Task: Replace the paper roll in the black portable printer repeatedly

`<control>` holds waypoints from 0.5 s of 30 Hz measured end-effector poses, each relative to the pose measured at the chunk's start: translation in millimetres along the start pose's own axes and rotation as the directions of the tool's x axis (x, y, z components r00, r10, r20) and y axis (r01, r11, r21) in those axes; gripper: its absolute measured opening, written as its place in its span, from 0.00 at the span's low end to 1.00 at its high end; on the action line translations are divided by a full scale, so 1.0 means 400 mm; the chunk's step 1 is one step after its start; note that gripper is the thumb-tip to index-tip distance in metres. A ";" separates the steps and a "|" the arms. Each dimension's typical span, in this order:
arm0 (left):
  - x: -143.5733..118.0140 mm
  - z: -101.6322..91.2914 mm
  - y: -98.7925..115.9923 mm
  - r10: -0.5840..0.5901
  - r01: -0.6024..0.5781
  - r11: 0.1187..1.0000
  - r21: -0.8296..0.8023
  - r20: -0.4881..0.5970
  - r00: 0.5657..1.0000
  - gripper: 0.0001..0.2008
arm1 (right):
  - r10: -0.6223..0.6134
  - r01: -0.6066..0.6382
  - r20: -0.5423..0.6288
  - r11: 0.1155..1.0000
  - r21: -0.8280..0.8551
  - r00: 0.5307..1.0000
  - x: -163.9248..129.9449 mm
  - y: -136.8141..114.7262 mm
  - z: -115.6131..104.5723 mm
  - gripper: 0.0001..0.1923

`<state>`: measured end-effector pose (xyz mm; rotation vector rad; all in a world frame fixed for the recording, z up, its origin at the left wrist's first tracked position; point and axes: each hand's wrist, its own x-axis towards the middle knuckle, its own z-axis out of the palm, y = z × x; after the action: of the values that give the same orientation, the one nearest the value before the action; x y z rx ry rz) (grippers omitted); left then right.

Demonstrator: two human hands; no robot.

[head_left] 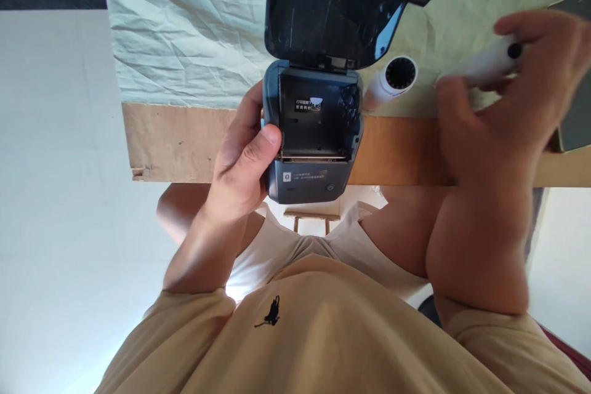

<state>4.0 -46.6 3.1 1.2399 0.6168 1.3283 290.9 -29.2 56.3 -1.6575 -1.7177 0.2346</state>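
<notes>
My left hand [244, 163] grips a dark label printer [311, 184] by its left side, thumb on the rim. The printer's black lid [327, 18] is swung up, and its inner bay looks bare apart from a small sticker. My right hand [512, 80], at the right, has its thumb and fingers around a white roll [489, 64] with a black core, lying tilted on the cloth. Part of that roll is hidden by the fingers. Between the printer and my right hand is a second white roll [385, 86], its dark hollow end facing up.
A pale green cloth [184, 31] covers the table, whose wooden edge [170, 141] runs along the front. At the far right, partly behind my right hand, lies a dark flat object [575, 111]. Below the edge are my legs and a small wooden stool [311, 215].
</notes>
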 end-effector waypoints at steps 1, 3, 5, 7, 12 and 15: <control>0.000 0.003 0.005 0.000 0.000 1.000 -0.005 -0.002 1.000 0.32 | -0.034 0.036 0.026 0.996 -0.086 0.999 0.002 0.004 0.001 0.33; -0.002 0.013 0.021 -0.059 0.059 0.998 -0.010 -0.046 0.997 0.29 | -0.081 0.093 0.071 0.979 -0.182 0.994 0.002 0.002 0.001 0.35; -0.005 0.022 0.037 -0.121 0.120 0.993 -0.017 -0.084 0.989 0.27 | -0.092 0.103 0.076 0.983 -0.151 0.993 -0.005 -0.011 -0.003 0.34; -0.006 0.025 0.043 -0.132 0.130 0.991 -0.019 -0.091 0.987 0.27 | -0.100 0.109 0.084 0.988 -0.105 0.991 -0.013 -0.027 -0.006 0.31; -0.003 0.008 0.019 -0.069 0.067 0.997 -0.025 -0.077 0.995 0.31 | -0.106 0.120 0.126 0.986 -0.115 0.986 -0.016 -0.034 -0.005 0.23; -0.003 0.010 0.021 -0.084 0.083 0.996 -0.020 -0.071 0.994 0.30 | -0.173 0.191 0.153 0.976 -0.110 0.973 -0.012 -0.019 -0.006 0.32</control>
<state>4.1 -50.7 11.4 1.1445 0.6992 1.3099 285.9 -35.4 60.6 -1.5896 -2.0156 0.1652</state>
